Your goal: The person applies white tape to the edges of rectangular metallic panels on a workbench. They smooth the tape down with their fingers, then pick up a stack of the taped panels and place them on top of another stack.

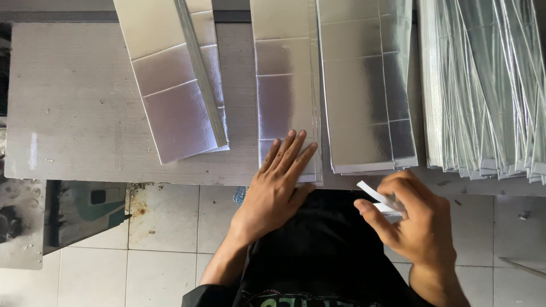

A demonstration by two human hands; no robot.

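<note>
My left hand (278,182) lies flat, fingers together, on the near end of a silver foil-faced sheet stack (284,85) in the middle of the grey table (74,102). My right hand (412,219) hovers just off the table's near edge, pinching a thin white paper strip (375,196) between thumb and fingers. Right of the pressed stack lies another silver stack (364,85), close to my right hand.
A tilted silver stack (176,79) lies at the left of the table. A fanned pile of several folded silver sheets (489,85) fills the right side. Below the table edge are white floor tiles (165,222) and a dark panel (82,210).
</note>
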